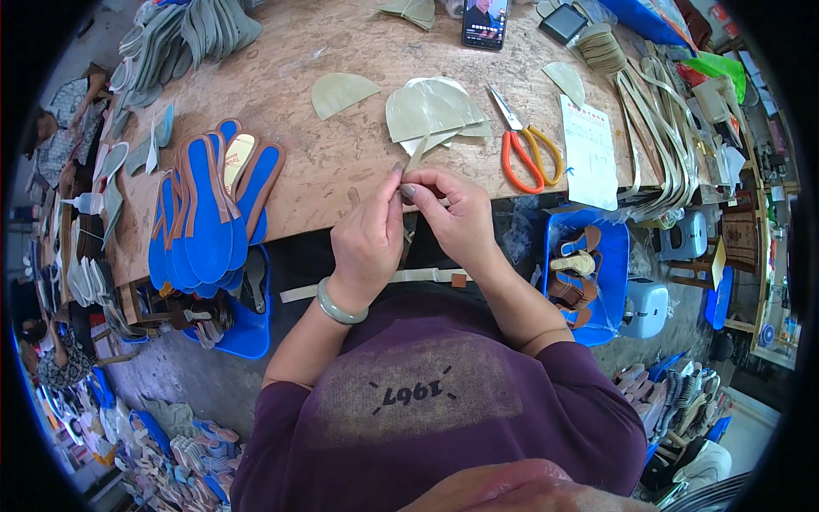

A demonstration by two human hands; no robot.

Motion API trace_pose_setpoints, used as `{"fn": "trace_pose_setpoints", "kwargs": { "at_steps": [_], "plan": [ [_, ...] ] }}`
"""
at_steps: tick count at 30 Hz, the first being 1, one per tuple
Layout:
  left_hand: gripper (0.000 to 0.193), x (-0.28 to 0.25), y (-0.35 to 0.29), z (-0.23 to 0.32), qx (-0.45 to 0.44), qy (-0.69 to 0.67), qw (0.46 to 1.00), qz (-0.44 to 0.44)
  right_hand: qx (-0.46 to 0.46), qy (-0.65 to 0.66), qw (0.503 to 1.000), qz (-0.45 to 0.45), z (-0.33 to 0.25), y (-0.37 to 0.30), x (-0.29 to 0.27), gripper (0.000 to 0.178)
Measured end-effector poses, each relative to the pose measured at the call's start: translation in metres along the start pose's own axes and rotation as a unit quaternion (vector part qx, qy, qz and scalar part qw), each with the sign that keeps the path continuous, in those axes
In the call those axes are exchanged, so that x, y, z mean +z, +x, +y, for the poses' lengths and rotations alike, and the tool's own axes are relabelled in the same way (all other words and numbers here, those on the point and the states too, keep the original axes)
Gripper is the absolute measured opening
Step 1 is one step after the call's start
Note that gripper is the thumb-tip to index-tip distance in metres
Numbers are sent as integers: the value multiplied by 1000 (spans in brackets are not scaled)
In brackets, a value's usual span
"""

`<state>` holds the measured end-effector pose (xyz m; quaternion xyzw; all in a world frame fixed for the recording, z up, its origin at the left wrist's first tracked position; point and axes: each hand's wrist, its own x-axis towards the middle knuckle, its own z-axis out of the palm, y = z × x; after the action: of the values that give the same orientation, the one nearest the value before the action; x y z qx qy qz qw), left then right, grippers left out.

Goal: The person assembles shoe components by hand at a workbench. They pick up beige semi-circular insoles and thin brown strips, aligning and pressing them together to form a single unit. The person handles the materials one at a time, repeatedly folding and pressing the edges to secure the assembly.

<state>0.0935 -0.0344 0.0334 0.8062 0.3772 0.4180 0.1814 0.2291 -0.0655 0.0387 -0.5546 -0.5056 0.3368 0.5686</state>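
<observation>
My left hand (367, 232) and my right hand (454, 218) meet at the table's front edge, fingertips pinched together. From between them a narrow pale beige strip (417, 154) sticks up; its lower end is hidden by the fingers. Just beyond lies a small stack of half-round, pale grey-green pieces (433, 109), and one more such piece (343, 94) rests to its left. Scissors (519, 149) with one orange and one yellow handle lie right of the stack, blades slightly apart. A bracelet circles my left wrist.
Blue insoles with brown edges (205, 209) are piled at the left table edge. A written paper sheet (589, 149) and bundled strips (661, 119) lie at right. A phone (485, 21) stands at the back. Below the right side is a blue bin (556, 247) holding shoe parts.
</observation>
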Motion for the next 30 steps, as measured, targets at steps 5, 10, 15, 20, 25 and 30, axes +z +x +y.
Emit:
{"fn": "trace_pose_setpoints", "kwargs": {
  "at_steps": [5,10,15,20,25,30],
  "plan": [
    [28,1,3,0,37,44,998,-2,-35,-24,999,13,11,1,0,14],
    [32,5,5,0,71,55,996,0,-4,-17,1000,3,8,1,-5,12],
    [31,5,5,4,63,41,997,-11,-4,-30,999,-8,6,1,-12,11],
    [27,2,7,8,44,25,998,-21,-29,-7,1000,3,15,3,-14,10],
    [26,2,6,6,46,20,998,-27,-29,-26,999,-3,15,3,-16,12],
    [20,-3,9,7,-87,-149,983,-65,-48,-35,998,-16,10,5,-20,10]
  ]
}}
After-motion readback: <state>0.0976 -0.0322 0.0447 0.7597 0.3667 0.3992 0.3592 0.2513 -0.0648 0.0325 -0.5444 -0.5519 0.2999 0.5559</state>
